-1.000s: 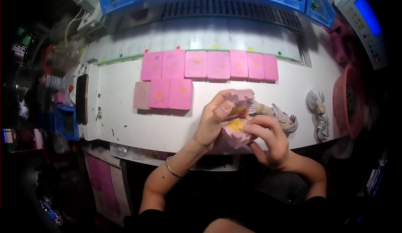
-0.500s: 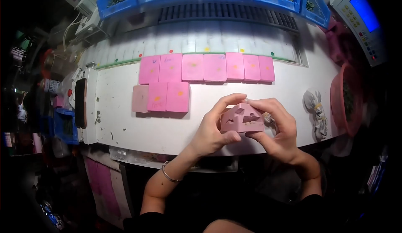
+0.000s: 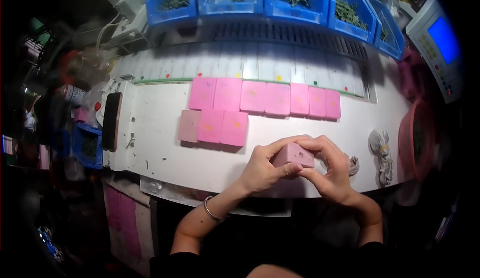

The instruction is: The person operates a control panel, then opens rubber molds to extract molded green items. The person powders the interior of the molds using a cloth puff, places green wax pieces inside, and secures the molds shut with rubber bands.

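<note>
Between my hands, above the front of the white table, is a dull pink rubber mould [image 3: 295,153], a block with a round hole in the side facing me. My left hand [image 3: 272,165] grips its left side, the thumb along the lower edge. My right hand [image 3: 330,170] wraps the right side, fingertips meeting the left ones over the top. Both hands hide much of the block. Beyond them lies a row of brighter pink blocks [image 3: 253,97], with several more pink blocks [image 3: 233,128] in front at the left. A paler block [image 3: 189,126] ends that shorter row.
Blue bins [image 3: 295,10] of small green pieces line the back. On the right are a pink basin [image 3: 406,140], a grey-white cloth bundle [image 3: 384,158] and a device with a blue screen [image 3: 442,40]. A phone [image 3: 111,121] rests at the left edge.
The mould has been turned: jagged cut openings faced me before, and now a side with a round hole does. My fingers have closed further over its top. The camera view has shifted.
</note>
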